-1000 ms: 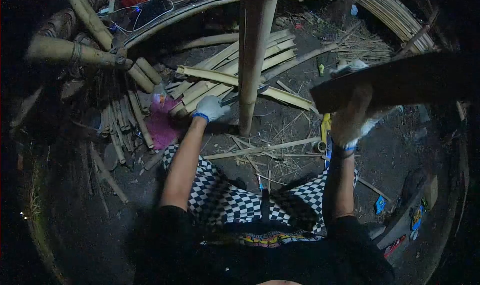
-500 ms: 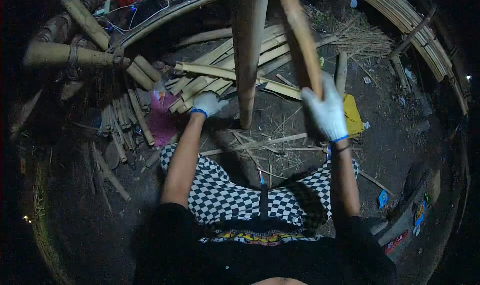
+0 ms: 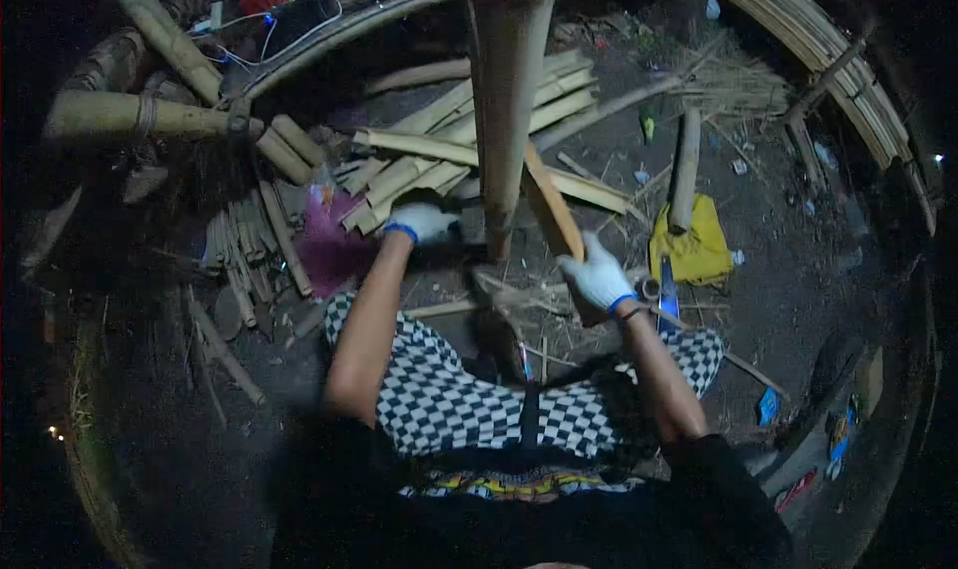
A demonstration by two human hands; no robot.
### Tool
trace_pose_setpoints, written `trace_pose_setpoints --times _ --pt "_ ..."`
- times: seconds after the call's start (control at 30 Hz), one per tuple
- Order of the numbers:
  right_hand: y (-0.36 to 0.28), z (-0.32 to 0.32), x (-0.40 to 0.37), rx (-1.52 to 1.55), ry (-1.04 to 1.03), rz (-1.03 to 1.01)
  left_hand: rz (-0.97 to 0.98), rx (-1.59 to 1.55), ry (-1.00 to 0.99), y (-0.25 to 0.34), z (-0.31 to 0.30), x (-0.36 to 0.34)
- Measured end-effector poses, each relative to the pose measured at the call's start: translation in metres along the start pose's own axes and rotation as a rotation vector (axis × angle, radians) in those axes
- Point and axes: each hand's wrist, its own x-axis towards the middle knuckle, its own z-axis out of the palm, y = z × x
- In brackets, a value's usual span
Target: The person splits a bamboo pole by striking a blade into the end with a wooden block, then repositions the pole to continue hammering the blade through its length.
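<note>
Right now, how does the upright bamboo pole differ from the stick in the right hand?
The bamboo pole is thicker and runs past the top edge; the stick is slim and short. The pole stands near upright; the stick leans toward it. The right hand grips the stick; the left hand is by the pole. Both look tan.

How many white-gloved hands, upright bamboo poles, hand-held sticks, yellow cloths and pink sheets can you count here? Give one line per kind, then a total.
White-gloved hands: 2 (left hand, right hand)
Upright bamboo pole: 1
Stick in the right hand: 1
Yellow cloth: 1
Pink sheet: 1
Total: 6
</note>
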Motion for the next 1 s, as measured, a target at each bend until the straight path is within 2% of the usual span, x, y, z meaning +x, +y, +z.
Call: trace_pose_setpoints --times 0.03,0.07,0.13,0.2,0.27,0.3,0.33,0.37,0.4,0.47,0.5,0.53,0.6,0.63,0.67,0.7,0.73,0.8,0.87,0.93,0.97,1.0 --pt "0.010 -0.003 0.004 -0.013 0.061 -0.048 -0.222 -0.120 -0.306 0.018 -0.038 -0.006" --pt "-0.027 -0.027 -0.009 0.058 0.072 -0.023 -0.301 -0.099 -0.645 0.027 -0.062 0.008" --pt "-0.072 -0.062 -0.019 0.053 0.209 -0.028 -0.399 -0.057 -0.667 0.053 -0.108 0.013" --pt "-0.086 -0.082 -0.015 0.100 0.494 -0.223 -0.380 -0.061 -0.630 0.046 -0.097 0.016" --pt "-0.118 -0.099 -0.026 0.436 0.590 -0.242 -0.358 -0.066 -0.601 0.034 -0.075 0.013" --pt "-0.112 -0.095 -0.020 0.436 0.589 -0.241 -0.269 -0.009 -0.548 0.025 -0.061 0.012" --pt "-0.097 -0.085 -0.009 0.489 0.712 -0.371 -0.181 0.048 -0.494 0.020 -0.054 0.012" --pt "-0.080 -0.070 0.001 0.540 0.834 -0.501 -0.242 -0.001 -0.462 0.031 -0.069 0.010" --pt "-0.056 -0.045 0.009 0.310 0.932 -0.478 -0.241 0.001 -0.463 0.037 -0.083 0.016" --pt "-0.004 0.024 0.005 0.185 0.411 0.041 -0.356 -0.066 -0.630 0.048 -0.096 0.017" --pt "0.022 0.030 0.006 -0.004 -0.060 0.160 -0.356 -0.044 -0.654 0.042 -0.085 0.020" --pt "0.054 0.049 0.009 0.147 -0.100 0.103 -0.351 -0.041 -0.645 0.041 -0.068 0.010" --pt "0.030 0.032 -0.001 0.016 0.050 -0.016 -0.131 -0.012 -0.023 0.024 -0.038 0.004" --pt "0.029 0.022 0.011 0.136 0.005 0.018 -0.185 0.055 -0.226 0.031 -0.062 0.009" --pt "0.035 0.023 0.000 0.267 -0.060 0.095 -0.413 -0.104 -0.643 0.039 -0.083 0.013" --pt "-0.029 -0.007 -0.029 0.234 0.041 0.077 -0.384 -0.102 -0.599 0.038 -0.080 0.011" --pt "-0.059 -0.021 -0.041 0.226 0.050 0.064 -0.357 -0.097 -0.545 0.034 -0.078 0.014" --pt "-0.095 -0.036 -0.056 0.126 0.386 0.066 -0.367 -0.076 -0.549 0.035 -0.078 0.023" --pt "-0.118 -0.051 -0.060 0.090 0.642 -0.204 -0.380 -0.052 -0.571 0.042 -0.077 0.025" --pt "-0.128 -0.070 -0.058 0.201 0.694 -0.504 -0.363 -0.007 -0.481 0.045 -0.074 0.030" --pt "-0.135 -0.075 -0.059 0.326 0.687 -0.693 -0.379 -0.032 -0.517 0.041 -0.070 0.038" --pt "-0.142 -0.069 -0.057 0.323 0.689 -0.694 -0.376 -0.033 -0.515 0.041 -0.069 0.043"
